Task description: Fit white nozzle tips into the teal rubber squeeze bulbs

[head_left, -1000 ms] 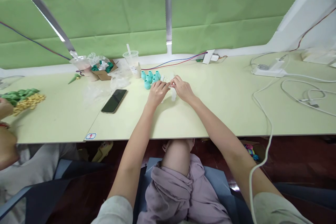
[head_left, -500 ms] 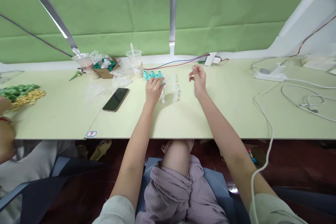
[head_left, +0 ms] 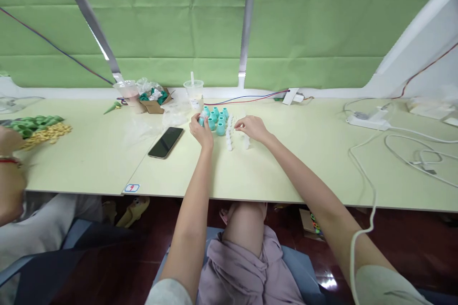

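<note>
Several small turquoise vase-shaped pieces (head_left: 221,128) stand upright in a close group on the table. My left hand (head_left: 202,132) is at the left edge of this group, thumb and fingers closed around one turquoise piece (head_left: 201,122). To the right of the group runs a row of small white pieces (head_left: 229,139), with a second white row (head_left: 246,141) beyond it. My right hand (head_left: 253,128) hovers over these rows, its thumb and fingertips pinched together. Whatever lies between those fingertips is too small to make out.
A phone (head_left: 166,143) lies left of my left hand. Behind it are a plastic bag (head_left: 176,113), a cup with a straw (head_left: 194,94) and a small cardboard box (head_left: 154,106). White cables and a power strip (head_left: 368,123) are at right. Another person's arm (head_left: 10,176) is at far left.
My left hand has shifted from the front of the turquoise group to its left side, uncovering more pieces. My right hand has come down and left to the white rows. The view has shifted slightly.
</note>
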Demonstrator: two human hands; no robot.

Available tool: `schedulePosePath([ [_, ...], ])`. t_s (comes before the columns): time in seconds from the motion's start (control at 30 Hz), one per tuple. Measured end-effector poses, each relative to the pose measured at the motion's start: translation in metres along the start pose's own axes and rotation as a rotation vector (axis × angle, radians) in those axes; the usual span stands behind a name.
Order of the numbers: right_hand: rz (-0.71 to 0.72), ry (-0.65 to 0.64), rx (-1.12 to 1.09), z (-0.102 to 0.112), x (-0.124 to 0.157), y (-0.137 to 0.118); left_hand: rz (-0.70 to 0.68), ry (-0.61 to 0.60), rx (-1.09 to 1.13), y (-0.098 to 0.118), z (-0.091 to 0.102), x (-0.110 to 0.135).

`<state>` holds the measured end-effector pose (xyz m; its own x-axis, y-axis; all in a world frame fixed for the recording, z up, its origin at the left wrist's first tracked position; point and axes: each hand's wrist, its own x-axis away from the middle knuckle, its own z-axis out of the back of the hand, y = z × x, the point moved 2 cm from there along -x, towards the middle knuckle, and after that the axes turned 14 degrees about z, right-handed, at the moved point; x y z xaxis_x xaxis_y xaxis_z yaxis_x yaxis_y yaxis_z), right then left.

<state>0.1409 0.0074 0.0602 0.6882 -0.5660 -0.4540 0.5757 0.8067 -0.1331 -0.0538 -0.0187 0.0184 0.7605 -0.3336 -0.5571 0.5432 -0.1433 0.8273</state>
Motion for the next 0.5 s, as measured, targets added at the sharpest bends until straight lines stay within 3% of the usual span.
schedulePosePath([
  [0.1,0.047,-0.2,0.152,-0.002,-0.018,-0.005,0.052,-0.013,0.053,-0.001,-0.002,0.002],
  [0.23,0.066,-0.392,0.241,-0.011,-0.03,-0.008,0.183,-0.127,0.046,0.005,0.001,0.004],
  [0.5,0.004,-0.588,0.362,-0.018,-0.027,-0.013,0.252,-0.211,0.055,0.014,0.007,0.006],
])
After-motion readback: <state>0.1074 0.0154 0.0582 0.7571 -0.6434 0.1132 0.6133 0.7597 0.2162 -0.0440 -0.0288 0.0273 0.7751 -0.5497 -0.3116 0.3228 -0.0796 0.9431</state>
